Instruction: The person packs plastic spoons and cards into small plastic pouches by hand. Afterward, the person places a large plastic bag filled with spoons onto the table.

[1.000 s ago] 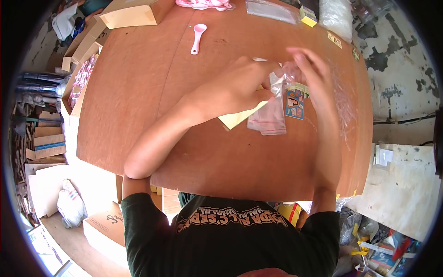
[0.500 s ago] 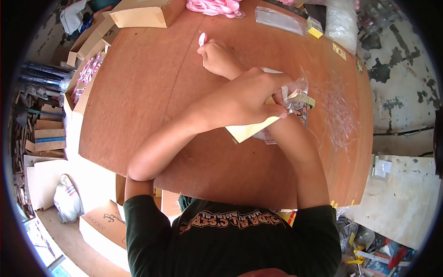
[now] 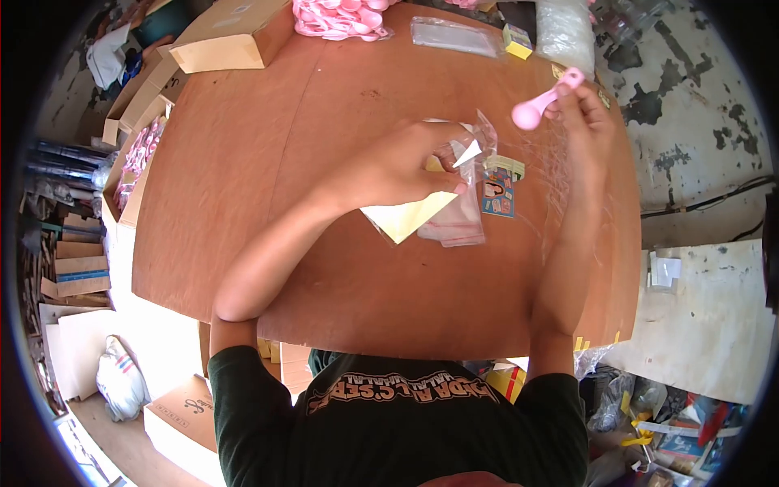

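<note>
My left hand [image 3: 414, 166] is closed on a clear plastic bag [image 3: 484, 134], with a pale yellow card [image 3: 406, 217] under its palm. Raised over the table's right part, my right hand [image 3: 586, 118] pinches a pink spoon [image 3: 531, 111] by its handle, bowl pointing left. More clear bags [image 3: 456, 221] lie flat beneath my left hand. Just right of them rests a blue printed card [image 3: 497, 195], with a small greenish-yellow stack [image 3: 506, 166] at its top edge.
Pink spoons [image 3: 341, 18] are piled at the table's far edge, beside an open cardboard box [image 3: 223, 40]. Clear packets [image 3: 454, 36], a small yellow box [image 3: 517, 40] and a plastic roll [image 3: 565, 36] stand at the back right. Loose plastic strands [image 3: 552, 170] lie on the right.
My right hand has picked the pink spoon off the table and carried it from the far middle to the right. My left hand still holds the bag, whose opening has shifted a little left.
</note>
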The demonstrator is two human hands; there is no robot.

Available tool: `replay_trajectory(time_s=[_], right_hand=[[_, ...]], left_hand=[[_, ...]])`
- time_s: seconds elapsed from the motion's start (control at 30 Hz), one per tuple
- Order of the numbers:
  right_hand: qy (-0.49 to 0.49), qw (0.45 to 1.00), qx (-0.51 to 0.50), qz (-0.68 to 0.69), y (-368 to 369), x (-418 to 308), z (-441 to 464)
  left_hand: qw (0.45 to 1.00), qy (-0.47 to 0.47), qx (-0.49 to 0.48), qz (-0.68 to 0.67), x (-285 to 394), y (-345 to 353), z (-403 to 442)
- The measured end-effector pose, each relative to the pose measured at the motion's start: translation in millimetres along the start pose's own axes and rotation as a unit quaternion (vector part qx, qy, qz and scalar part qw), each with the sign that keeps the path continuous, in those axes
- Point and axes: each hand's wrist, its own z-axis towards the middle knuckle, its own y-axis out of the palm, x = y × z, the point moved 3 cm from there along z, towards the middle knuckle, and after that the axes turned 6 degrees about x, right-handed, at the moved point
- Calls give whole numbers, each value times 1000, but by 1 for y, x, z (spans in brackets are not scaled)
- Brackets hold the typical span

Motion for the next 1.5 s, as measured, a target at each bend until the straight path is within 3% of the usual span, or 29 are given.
replay_trajectory(time_s=[0.03,0.13,0.37,0.53,0.8,0.9,1.13,1.2,1.5], right_hand=[[-5,990,15,141,-7,-12,1],[23,976,9,215,-8,-39,-11],[21,968,-42,245,1,-49,-24],[76,975,-80,192,7,-40,-26],[59,982,-110,142,36,-53,-51],[-36,990,-96,98,45,-60,-59],[-125,990,-57,37,43,-67,-65],[-215,963,-126,-102,41,-75,-65],[-211,962,-101,-139,28,-85,-62]], left_hand=[[1000,3,-2,0,-1,1,1],[999,-38,0,-13,-2,1,2],[999,26,34,11,0,1,4],[997,-54,34,-46,10,0,3],[996,47,67,-36,1,5,7],[993,39,86,-66,-4,7,7],[993,57,95,-46,4,6,5],[996,0,68,-62,3,6,5],[990,78,94,-71,2,11,5]])
